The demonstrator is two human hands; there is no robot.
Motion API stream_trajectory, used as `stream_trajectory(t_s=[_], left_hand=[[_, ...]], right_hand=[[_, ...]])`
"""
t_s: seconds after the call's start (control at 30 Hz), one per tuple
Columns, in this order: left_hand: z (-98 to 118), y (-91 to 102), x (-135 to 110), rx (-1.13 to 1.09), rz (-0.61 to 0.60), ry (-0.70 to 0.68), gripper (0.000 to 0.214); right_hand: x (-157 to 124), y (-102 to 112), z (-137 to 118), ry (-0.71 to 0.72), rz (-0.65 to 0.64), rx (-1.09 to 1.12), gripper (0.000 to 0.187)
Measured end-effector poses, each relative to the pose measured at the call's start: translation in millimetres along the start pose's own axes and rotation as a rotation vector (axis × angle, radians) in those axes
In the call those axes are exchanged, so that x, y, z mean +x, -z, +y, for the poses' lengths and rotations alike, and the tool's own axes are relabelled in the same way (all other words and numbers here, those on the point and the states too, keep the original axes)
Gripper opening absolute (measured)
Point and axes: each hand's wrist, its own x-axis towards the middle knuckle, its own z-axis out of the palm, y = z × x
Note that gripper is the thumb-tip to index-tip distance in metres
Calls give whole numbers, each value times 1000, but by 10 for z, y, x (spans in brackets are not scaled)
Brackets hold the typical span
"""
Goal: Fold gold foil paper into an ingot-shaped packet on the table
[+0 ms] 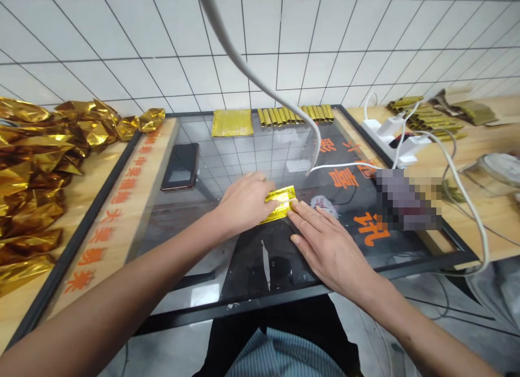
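Note:
A small gold foil packet [280, 202] lies on the glass tabletop [244, 155] in front of me. My left hand [244, 201] curls over its left end, fingers closed on it. My right hand [325, 241] lies flat beside it, fingers stretched and pressing on the packet's right edge. Both forearms reach in from the bottom of the view.
A heap of empty gold foil bags [36, 171] covers the wooden board at left. A black phone [181, 166] lies on the glass. At the back are a flat gold bag [232, 122] and a row of folded gold packets [296, 114]. A white cable [252, 73] hangs overhead; a power strip [390, 133] sits right.

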Motion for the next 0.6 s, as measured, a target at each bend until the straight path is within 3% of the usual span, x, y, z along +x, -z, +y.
stream_trajectory(t_s=[0.07,0.17,0.27,0.37,0.5,0.6], left_hand=[[-61,-38,101,-131,-68,84,15],[-177,-71,42,-439,-75,231,19],[-245,-86,-144,-930,80,434,29],[-192,-99,-306,-1403,205,563,41],[-28,-106,-399,-1645,312,669,42],[45,-102,-504,-1669,274,673,39]], right_hand=[[-27,38,9,-29,55,106,46],[-33,90,37,-98,130,342,46],[106,96,101,-219,113,596,54],[425,51,176,-223,-12,779,67],[905,-38,260,-199,-86,800,61],[1151,-102,375,-222,-119,827,53]])
